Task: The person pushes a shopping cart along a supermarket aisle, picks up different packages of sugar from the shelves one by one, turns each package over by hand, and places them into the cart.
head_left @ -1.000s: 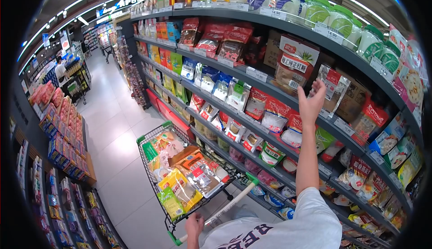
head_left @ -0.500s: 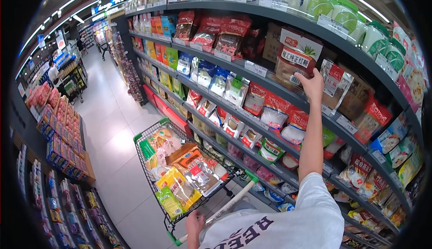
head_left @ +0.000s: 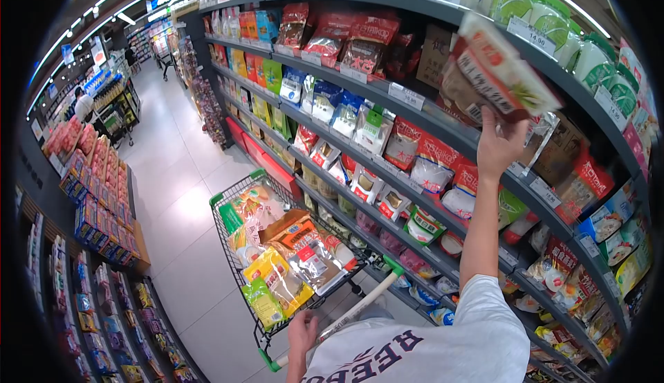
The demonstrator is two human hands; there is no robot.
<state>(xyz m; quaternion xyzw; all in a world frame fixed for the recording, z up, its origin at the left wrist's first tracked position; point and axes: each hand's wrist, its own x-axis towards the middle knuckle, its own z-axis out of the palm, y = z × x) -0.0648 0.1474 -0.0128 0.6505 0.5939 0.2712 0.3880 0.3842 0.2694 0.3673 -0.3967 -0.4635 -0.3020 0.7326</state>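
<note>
My right hand (head_left: 499, 146) is closed around the lower edge of a brown sugar pouch (head_left: 494, 71), a red and white bag with a clear part showing brown contents. The pouch is tilted and blurred, in front of the upper shelf. My left hand (head_left: 302, 332) lies over the shopping cart's handle (head_left: 360, 305), its fingers curled around it; part of the grip is hidden. In the cart (head_left: 220, 227) are several bags, among them a yellow one (head_left: 277, 277), a green one (head_left: 263, 303) and a silver and red pouch (head_left: 317, 270).
Shelves (head_left: 387, 96) on the right hold several rows of bagged goods, with green-lidded jars (head_left: 546, 20) on top. Stacked boxes (head_left: 100, 220) line the left side. A tiled aisle (head_left: 176, 196) runs ahead, with a person (head_left: 84, 106) far off at the left.
The brown sugar pouch has come up off the shelf in my right hand and now tilts to the right. My left hand stays at the cart handle. The view has shifted slightly.
</note>
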